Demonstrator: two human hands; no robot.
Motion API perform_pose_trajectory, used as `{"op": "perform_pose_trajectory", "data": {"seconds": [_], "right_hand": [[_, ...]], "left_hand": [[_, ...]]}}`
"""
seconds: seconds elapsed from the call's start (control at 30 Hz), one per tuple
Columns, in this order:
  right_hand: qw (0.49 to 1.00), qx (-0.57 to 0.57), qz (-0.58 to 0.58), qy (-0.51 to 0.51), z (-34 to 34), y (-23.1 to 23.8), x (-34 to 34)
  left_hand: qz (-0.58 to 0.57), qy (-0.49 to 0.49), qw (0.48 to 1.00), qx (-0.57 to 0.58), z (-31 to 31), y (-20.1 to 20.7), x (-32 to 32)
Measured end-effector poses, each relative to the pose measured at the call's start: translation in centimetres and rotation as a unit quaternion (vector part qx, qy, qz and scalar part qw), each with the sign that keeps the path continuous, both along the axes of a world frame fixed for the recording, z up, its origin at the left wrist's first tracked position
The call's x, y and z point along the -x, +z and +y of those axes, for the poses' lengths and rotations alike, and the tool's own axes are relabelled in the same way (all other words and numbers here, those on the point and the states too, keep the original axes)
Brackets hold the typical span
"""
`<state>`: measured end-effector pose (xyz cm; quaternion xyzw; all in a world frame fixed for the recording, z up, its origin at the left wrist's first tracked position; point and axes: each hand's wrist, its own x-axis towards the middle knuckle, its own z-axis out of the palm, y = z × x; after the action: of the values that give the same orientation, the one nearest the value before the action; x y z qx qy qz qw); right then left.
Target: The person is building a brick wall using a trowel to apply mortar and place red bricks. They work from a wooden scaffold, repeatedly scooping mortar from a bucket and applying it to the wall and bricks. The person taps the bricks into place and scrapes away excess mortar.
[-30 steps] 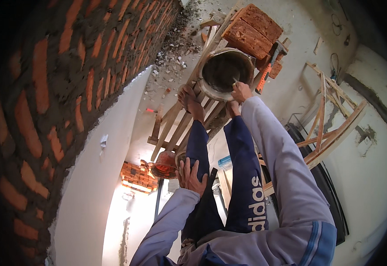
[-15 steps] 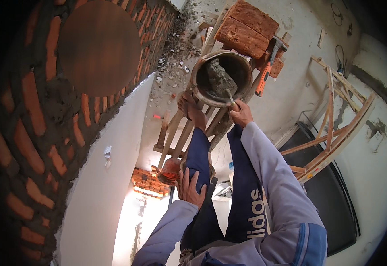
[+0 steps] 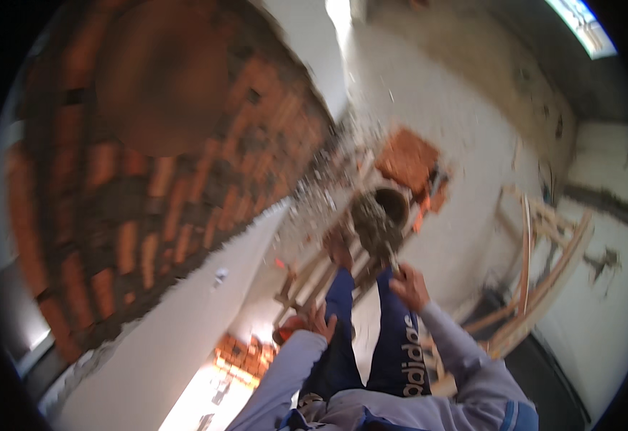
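Note:
My right hand [image 3: 409, 287] is wrapped round the handle of a trowel [image 3: 393, 261], whose blade bears a heap of wet grey mortar [image 3: 376, 225]. The loaded blade is over the near side of a round bucket [image 3: 399, 204] and covers part of its mouth. On my left leg, near the knee, lies my left hand [image 3: 321, 322] with its fingers apart and nothing in it. My bare left foot [image 3: 338, 247] stands on wooden slats [image 3: 317, 276] beside the bucket. Motion blurs the picture.
Red bricks [image 3: 406, 155] lie just beyond the bucket, with an orange-handled hammer [image 3: 422, 214] beside them. A brick wall with mortar joints [image 3: 163, 194] rises on the left above a white panel [image 3: 177, 309]. At the right leans a curved wooden frame [image 3: 544, 287]. Rubble [image 3: 321, 194] litters the floor by the wall.
The trowel has come up out of the bucket with mortar on its blade, drawn toward me by my right hand. My view has swung, showing more wall and floor. My left hand stays on the leg.

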<state>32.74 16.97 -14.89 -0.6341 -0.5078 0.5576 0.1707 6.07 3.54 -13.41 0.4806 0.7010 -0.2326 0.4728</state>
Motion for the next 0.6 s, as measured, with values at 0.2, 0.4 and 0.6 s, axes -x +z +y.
{"op": "perform_pose_trajectory", "data": {"seconds": [0.2,0.4,0.6], "right_hand": [[0.996,-0.039,0.086,0.002,8.1,22.7,8.7],[0.942,-0.030,0.333,0.016,19.2,40.2,20.4],[0.839,0.037,0.543,-0.009,30.2,46.5,28.7]], "left_hand": [[-0.028,0.059,0.983,-0.172,-2.8,2.7,6.4],[-0.046,0.206,0.917,-0.337,-1.9,2.9,13.4],[0.080,0.052,0.884,-0.457,-9.5,-1.2,18.0]]}}
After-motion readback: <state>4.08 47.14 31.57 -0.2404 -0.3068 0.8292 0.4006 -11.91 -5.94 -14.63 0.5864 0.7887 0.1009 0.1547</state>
